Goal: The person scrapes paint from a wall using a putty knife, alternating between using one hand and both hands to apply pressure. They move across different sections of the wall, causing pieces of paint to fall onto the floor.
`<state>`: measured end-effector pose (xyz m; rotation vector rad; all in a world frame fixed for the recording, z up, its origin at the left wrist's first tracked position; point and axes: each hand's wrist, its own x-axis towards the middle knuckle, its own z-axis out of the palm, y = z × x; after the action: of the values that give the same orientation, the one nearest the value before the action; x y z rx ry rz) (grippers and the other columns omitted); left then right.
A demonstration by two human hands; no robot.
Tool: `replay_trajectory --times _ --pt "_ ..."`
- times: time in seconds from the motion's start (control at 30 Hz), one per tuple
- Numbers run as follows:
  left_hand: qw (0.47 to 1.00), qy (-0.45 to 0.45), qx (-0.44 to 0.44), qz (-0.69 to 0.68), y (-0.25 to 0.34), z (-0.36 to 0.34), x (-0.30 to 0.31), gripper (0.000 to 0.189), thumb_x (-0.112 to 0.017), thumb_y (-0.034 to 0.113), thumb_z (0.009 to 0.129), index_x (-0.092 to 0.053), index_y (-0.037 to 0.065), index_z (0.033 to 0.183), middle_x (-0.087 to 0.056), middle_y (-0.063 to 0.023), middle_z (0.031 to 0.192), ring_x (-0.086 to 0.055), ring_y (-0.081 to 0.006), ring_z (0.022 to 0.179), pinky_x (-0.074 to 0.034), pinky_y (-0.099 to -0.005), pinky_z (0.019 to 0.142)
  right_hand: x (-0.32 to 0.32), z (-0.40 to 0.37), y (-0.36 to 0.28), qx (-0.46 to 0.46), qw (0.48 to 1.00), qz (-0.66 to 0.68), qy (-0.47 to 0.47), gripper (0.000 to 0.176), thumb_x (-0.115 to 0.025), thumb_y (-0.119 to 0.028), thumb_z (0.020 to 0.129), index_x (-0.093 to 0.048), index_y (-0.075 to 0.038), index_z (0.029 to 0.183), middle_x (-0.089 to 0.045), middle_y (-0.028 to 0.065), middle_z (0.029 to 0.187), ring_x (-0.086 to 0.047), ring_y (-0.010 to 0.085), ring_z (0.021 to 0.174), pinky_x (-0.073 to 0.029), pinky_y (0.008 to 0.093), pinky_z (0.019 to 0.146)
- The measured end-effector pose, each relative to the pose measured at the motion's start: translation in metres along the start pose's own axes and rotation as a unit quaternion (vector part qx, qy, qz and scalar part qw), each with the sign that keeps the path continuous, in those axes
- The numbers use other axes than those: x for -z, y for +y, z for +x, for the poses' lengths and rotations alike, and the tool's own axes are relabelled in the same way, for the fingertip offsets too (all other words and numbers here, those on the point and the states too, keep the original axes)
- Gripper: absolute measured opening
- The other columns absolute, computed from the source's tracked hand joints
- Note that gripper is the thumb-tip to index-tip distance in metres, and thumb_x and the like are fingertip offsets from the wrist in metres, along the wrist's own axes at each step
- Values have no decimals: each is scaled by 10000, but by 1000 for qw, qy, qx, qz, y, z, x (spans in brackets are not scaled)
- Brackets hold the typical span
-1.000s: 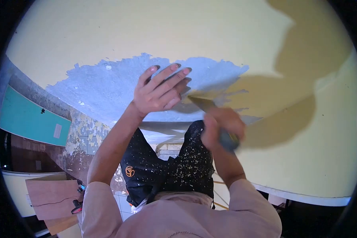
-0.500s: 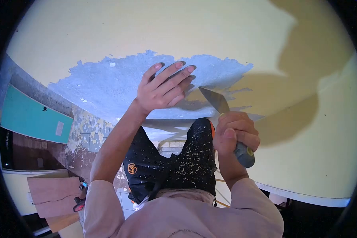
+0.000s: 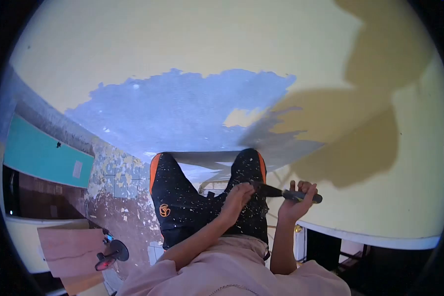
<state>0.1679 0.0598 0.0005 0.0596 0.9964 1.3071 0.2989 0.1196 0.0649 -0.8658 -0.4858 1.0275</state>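
My right hand (image 3: 297, 207) holds a putty knife by its dark grey handle (image 3: 308, 198), low in front of my right thigh. Its fingers curl loosely, with the handle lying across them. The metal blade (image 3: 270, 191) points left. My left hand (image 3: 236, 202) is closed at the blade's tip, its fingers together; exactly how they meet the blade is hard to make out. Behind both hands are my dark trousers, speckled with pale paint flakes. The wall (image 3: 192, 39) ahead carries a large bare grey-blue patch (image 3: 182, 108) with ragged edges in its cream paint.
A remnant of cream paint (image 3: 241, 117) sits within the bare patch. Paint chips (image 3: 118, 165) litter the floor at left. Also left are a teal panel (image 3: 47, 153), a brown board (image 3: 71, 251) and a dark round-based object (image 3: 116, 251). Shadows fall across the wall's right side.
My left hand has come down from the wall to the blade tip, its fingers closing. My right hand has lowered the putty knife, turning it nearly level and loosening its fist.
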Motion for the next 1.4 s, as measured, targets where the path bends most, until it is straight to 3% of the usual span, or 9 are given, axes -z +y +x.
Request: replay_trajectory --times 0.13,0.2,0.4,0.53,0.57,0.7,0.87,1.0,1.4 --pt "976 -5 137 -167 9 -15 -35 470 -552 308 904 -387 6 1225 -521 -122 1141 -510 -250 1108 -376 -373 1008 -14 6 -6 -11 993 114 -35 283 -457 -366 951 -431 -126 803 -428 -16 800 -461 126 838 -420 393 858" --pt "973 96 86 -193 16 -16 -55 530 -581 331 886 -344 10 1235 -508 -133 1137 -502 -278 1115 -375 -386 1023 -16 0 -6 -13 988 142 -61 288 -438 -351 961 -438 -112 799 -453 8 835 -477 144 874 -407 408 902" --pt "976 0 -31 -217 10 23 -47 304 -518 281 933 -493 48 1127 -554 -72 1106 -523 -201 1073 -429 -349 945 22 -15 5 -149 978 36 -143 232 -468 -253 950 -516 -41 869 -506 97 1010 -492 228 1039 -384 488 995" --pt "979 18 -45 -198 15 45 -47 307 -483 300 947 -477 67 1146 -552 -77 1111 -567 -200 1004 -461 -355 896 52 -5 -21 -328 904 -40 -270 355 -526 -209 908 -517 3 1192 -594 128 1054 -607 246 889 -559 361 745" --pt "978 9 -60 -197 16 48 -49 292 -496 297 940 -480 78 1133 -565 -66 1066 -580 -197 965 -483 -355 858 54 -3 -21 -344 893 -85 -278 428 -556 -189 885 -477 0 1261 -613 134 1059 -605 183 760 -521 249 514" --pt "981 9 -41 -191 12 43 -70 304 -501 321 934 -463 87 1124 -589 -65 980 -608 -208 861 -518 -360 761 60 4 -15 -407 826 -251 -298 421 -565 -203 892 -485 -38 1272 -628 68 876 -482 65 575 -327 182 417" --pt "987 5 -54 -153 10 54 -65 340 -486 381 931 -459 75 1076 -592 -79 897 -606 -201 754 -509 -323 668 54 11 9 -410 809 -294 -302 381 -562 -263 904 -536 -49 1217 -550 3 717 -435 54 506 -305 177 412" --pt "968 41 -244 -30 49 81 -49 310 -506 344 933 -482 55 823 -556 -84 646 -547 -161 567 -448 -272 535 18 9 56 -356 830 -284 -322 378 -571 -296 900 -567 -36 1175 -520 -3 674 -407 50 476 -291 176 400" --pt "950 119 -287 4 42 73 -45 355 -559 372 902 -506 23 861 -577 -81 658 -561 -170 524 -454 -287 472 24 11 77 -351 830 -244 -359 353 -563 -288 900 -576 -56 1165 -517 -8 644 -394 38 456 -257 185 375"
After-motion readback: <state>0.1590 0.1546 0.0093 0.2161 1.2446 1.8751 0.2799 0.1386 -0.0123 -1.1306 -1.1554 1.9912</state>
